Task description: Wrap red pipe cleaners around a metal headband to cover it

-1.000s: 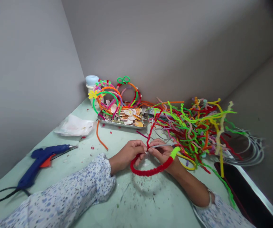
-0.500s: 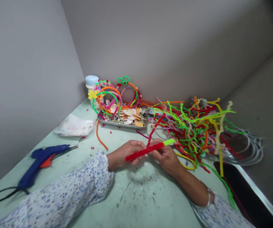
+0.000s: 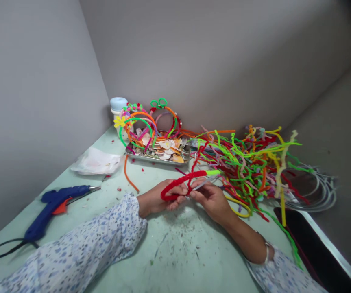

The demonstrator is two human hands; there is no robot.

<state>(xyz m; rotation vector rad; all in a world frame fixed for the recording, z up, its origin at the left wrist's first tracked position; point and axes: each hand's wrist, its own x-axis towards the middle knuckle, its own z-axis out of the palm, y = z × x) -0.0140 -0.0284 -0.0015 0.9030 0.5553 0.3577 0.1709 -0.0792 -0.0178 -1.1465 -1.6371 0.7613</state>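
Note:
A curved headband [image 3: 171,185], wrapped in red with a lime-green stretch [image 3: 213,173] towards one end, is between my two hands over the table. My left hand [image 3: 160,198] is closed on its red curve. A bare grey length of the band [image 3: 205,183] runs past my right fingers. My right hand [image 3: 214,203] is closed, thumb and fingers pinching a red pipe cleaner [image 3: 196,160] where it crosses the band. The pipe cleaner's loose end sticks up and away from me. My fingers partly hide the spot where the two meet.
A blue glue gun [image 3: 45,211] lies at left, near a white plastic bag [image 3: 97,161]. Behind my hands stands a metal tray [image 3: 166,162] of shells, with finished headbands [image 3: 138,118] on it. Tangled pipe cleaners [image 3: 245,158], clear bare bands [image 3: 324,199] and a dark phone-like slab [image 3: 309,244] are at right.
The headband has turned in my hands, from nearly edge-on to showing its open curve and bare grey end. The red pipe cleaner's lower part now shows in front of the band.

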